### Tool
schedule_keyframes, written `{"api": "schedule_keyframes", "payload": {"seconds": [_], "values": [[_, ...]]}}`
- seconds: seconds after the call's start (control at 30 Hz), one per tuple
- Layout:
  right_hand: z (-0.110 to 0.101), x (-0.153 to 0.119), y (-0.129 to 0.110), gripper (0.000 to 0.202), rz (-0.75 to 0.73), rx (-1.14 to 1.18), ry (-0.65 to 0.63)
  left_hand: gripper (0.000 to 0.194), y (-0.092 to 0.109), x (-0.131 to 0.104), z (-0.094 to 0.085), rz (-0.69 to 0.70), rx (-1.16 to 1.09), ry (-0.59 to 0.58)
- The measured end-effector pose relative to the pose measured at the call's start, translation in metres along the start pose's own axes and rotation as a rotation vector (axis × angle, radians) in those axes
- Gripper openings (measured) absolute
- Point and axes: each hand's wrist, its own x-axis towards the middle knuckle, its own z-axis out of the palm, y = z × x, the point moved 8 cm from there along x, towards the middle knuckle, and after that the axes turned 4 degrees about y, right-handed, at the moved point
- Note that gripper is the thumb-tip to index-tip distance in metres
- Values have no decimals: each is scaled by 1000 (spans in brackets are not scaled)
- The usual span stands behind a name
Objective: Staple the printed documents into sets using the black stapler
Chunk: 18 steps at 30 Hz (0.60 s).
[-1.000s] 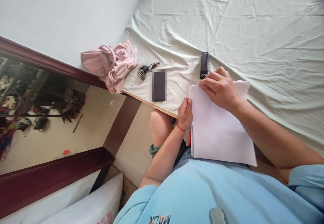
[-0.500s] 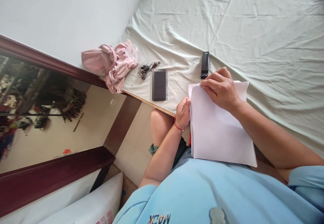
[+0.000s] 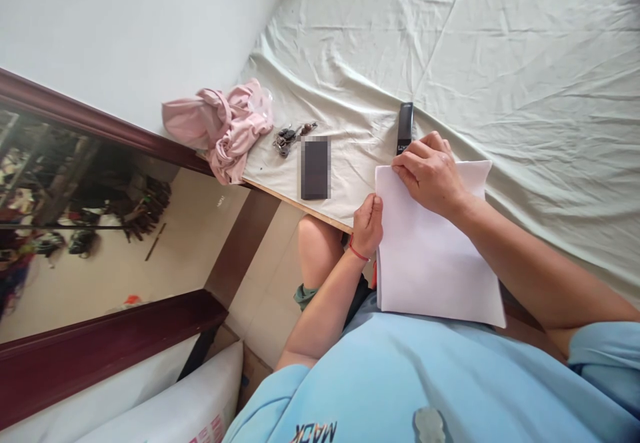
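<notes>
A stack of white paper (image 3: 435,263) lies between my body and the edge of the cloth-covered surface. My left hand (image 3: 369,224) is closed on the stack's left edge, with a red string round the wrist. Over the top left corner, my right hand (image 3: 431,171) pinches the paper between thumb and fingers. Just beyond the right hand is a black stapler-like object (image 3: 405,126), its near end close to the fingers. The undersides of both hands' grips are hidden.
A dark, pixelated rectangular object (image 3: 315,168) rests left of the paper, beside a bunch of keys (image 3: 285,141). Crumpled pink cloth (image 3: 233,129) lies by the wall. The surface's wooden edge (image 3: 300,204) runs above my knee. A mirror (image 3: 125,229) stands at the left.
My left hand has shifted slightly right along with the paper's left edge. My right hand has moved slightly left, and the paper edges at the top left corner look more even.
</notes>
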Motion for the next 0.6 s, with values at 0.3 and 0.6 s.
{"api": "schedule_keyframes", "payload": {"seconds": [0.3,0.6], "values": [[0,-1,-2,38,19,-5,-3,62,4,-1,1,30,105,11],[2,-5,0,35,45,20,-55,63,5,0,2,34,112,-3]]}}
